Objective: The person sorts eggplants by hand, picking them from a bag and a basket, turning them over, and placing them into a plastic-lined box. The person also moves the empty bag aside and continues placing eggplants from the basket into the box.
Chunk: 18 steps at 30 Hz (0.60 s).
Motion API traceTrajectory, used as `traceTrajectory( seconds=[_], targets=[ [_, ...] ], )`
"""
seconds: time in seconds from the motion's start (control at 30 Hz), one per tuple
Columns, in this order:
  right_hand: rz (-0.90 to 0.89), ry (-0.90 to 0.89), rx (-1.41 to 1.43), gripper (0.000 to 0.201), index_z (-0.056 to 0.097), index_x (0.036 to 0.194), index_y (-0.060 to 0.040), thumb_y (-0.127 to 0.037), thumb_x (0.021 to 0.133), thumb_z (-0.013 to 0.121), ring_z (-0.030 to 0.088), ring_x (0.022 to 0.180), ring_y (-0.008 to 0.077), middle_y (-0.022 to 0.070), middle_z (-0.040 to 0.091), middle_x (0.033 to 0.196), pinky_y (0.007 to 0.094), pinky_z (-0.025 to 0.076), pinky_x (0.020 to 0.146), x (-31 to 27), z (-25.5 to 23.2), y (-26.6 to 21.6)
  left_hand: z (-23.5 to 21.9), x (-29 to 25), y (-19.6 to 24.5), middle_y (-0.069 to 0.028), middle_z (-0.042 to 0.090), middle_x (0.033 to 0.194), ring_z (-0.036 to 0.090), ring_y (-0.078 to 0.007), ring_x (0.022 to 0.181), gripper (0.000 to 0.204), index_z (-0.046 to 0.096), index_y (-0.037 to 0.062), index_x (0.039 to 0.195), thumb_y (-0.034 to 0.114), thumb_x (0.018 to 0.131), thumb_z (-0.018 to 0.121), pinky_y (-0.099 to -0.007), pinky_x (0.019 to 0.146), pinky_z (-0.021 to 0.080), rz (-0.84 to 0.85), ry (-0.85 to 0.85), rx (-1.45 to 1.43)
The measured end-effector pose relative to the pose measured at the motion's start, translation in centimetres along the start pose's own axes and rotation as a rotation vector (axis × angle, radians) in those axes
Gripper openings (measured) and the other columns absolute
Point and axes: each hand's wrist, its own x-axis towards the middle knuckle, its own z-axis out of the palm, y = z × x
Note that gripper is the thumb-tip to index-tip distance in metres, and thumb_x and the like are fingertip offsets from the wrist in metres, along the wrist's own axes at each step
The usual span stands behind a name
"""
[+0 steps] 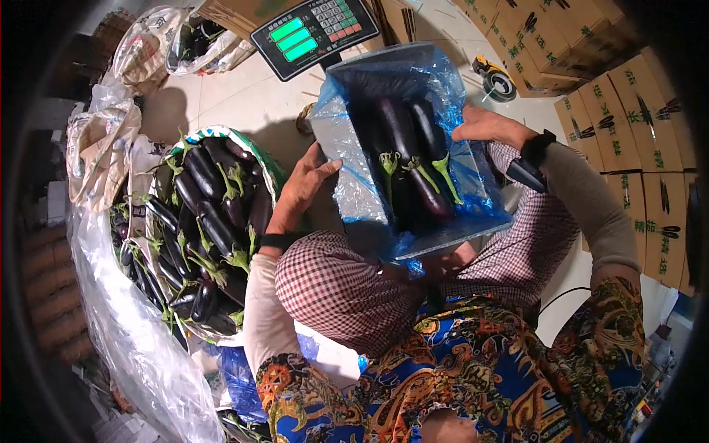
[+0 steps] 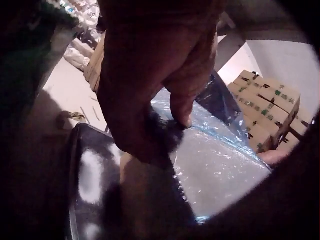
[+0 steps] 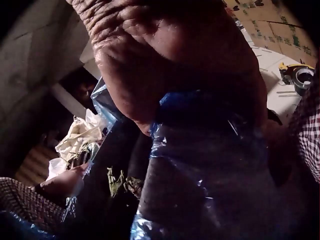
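A box [image 1: 456, 239] lined with blue plastic film [image 1: 346, 168] is tilted above the lap in the head view, with several dark eggplants [image 1: 399, 127] inside, their green stems toward the body. The left hand [image 1: 301, 189] grips its left wall, the thumb over the film. In the left wrist view that hand [image 2: 155, 65] has its thumb on the film [image 2: 215, 165]. On the opposite side, the right hand [image 1: 493, 125] holds the right wall; seen from the right wrist, this hand [image 3: 175, 55] is curled over the film-covered wall [image 3: 185, 185], some fingers hidden.
Left of the box stands a large open sack [image 1: 267, 164] full of eggplants [image 1: 216, 229]. A scale display [image 1: 314, 35] with lit green screens is beyond the box. Printed cartons [image 1: 628, 111] are stacked at the right, and a tape dispenser [image 1: 496, 80] lies on the floor.
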Motion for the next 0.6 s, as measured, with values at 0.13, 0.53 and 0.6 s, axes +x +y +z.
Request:
traceTrajectory(
  seconds=[0.13, 0.53, 0.6],
  targets=[
    [-0.143, 0.029, 0.008, 0.076, 0.052, 0.124, 0.0128, -0.050, 0.083, 0.064, 0.049, 0.125, 0.0365, 0.0325, 0.050, 0.132, 0.0415, 0.040, 0.101, -0.5, 0.0, 1.0, -0.1, 1.4, -3.7, -0.0173, 0.052, 0.135, 0.050, -0.0240, 0.123, 0.073, 0.035, -0.0064, 0.143, 0.033, 0.090, 0.067, -0.0336, 0.107, 0.036, -0.099, 0.090, 0.052],
    [-0.103, 1.090, -0.270, 0.056, 0.059, 0.124, -0.0040, -0.045, 0.086, 0.064, 0.065, 0.092, 0.0297, 0.0181, 0.066, 0.107, 0.0414, 0.050, 0.083, -3.5, -7.1, -1.3, 2.3, -2.9, -2.4, -0.0118, 0.061, 0.125, 0.055, -0.0223, 0.116, 0.052, 0.050, -0.0031, 0.134, 0.029, 0.094, 0.060, -0.0338, 0.104, 0.038, -0.195, 0.281, -0.024],
    [-0.142, 0.853, -0.165, 0.048, 0.064, 0.114, -0.0029, -0.043, 0.087, 0.063, 0.066, 0.094, 0.0312, 0.0184, 0.068, 0.102, 0.0432, 0.051, 0.082, -4.0, -6.2, -3.6, 2.0, -3.9, -2.3, -0.0113, 0.063, 0.120, 0.058, -0.0212, 0.110, 0.049, 0.052, -0.0018, 0.133, 0.027, 0.095, 0.060, -0.0332, 0.099, 0.042, -0.224, 0.366, -0.019]
  ],
)
